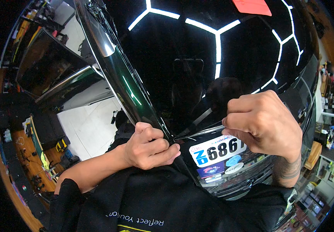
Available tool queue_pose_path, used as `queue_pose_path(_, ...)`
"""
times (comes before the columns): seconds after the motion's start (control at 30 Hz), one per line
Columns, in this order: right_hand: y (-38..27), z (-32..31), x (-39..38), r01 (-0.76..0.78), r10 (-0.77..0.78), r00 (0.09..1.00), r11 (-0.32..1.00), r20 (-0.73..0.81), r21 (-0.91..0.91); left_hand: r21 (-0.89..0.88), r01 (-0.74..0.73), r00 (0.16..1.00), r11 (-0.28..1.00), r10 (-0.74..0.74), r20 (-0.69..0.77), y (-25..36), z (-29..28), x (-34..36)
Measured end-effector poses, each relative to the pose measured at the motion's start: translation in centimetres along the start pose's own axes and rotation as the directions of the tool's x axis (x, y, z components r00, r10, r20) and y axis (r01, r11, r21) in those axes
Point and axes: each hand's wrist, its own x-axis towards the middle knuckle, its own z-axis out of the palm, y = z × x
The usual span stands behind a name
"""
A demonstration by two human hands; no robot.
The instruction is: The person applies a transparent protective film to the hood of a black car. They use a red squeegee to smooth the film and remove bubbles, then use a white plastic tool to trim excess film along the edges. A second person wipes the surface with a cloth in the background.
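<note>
In front of me is a glossy black car panel (155, 50) that mirrors white hexagonal lights. A dark green painted rail (130, 89) borders it on the left. My left hand (149, 149) is closed with fingers curled, at the near end of this rail; what it grips is hidden. My right hand (261, 121) pinches at the panel's near edge, beside a thin shiny strip (203, 132) that runs left toward the corner. Whether the strip itself is between its fingers cannot be made out. Below the right hand is glass with a white printed label (217, 152).
A flat red piece (254, 7) lies on the panel's far side. Several small stickers (234, 160) sit on the glass. An open car door (74, 83) stands at left over a light floor (91, 127). Tools and shelving crowd both sides.
</note>
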Motion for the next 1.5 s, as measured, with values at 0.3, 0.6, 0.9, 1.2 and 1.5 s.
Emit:
queue_pose_path(0.3,1.4,-0.3,2.3,0.039,-0.045,0.996,0.997,0.079,0.072,0.041,0.001,1.000,0.999,-0.001,0.005,0.1,0.2,-0.1)
queue_pose_path(0.6,-0.3,-1.4,2.5,-0.062,0.064,0.971,0.998,0.231,-0.017,0.041,-0.009,1.000,0.999,0.010,-0.011,0.1,0.5,-0.3)
queue_pose_path(0.9,-0.6,-0.7,2.1,0.003,-0.004,0.994,1.000,0.114,0.008,0.036,-0.010,1.000,0.999,0.011,-0.010,0.1,0.5,-0.3)
queue_pose_path(1.2,-0.8,-1.3,2.0,-0.078,0.080,0.970,0.997,0.229,-0.021,0.038,-0.002,1.000,0.999,0.002,0.007,0.1,0.3,-0.2)
queue_pose_path(1.5,-0.2,-1.5,1.6,-0.071,0.072,0.971,0.997,0.228,-0.011,0.045,0.003,1.000,0.999,-0.003,0.007,0.1,0.2,-0.2)
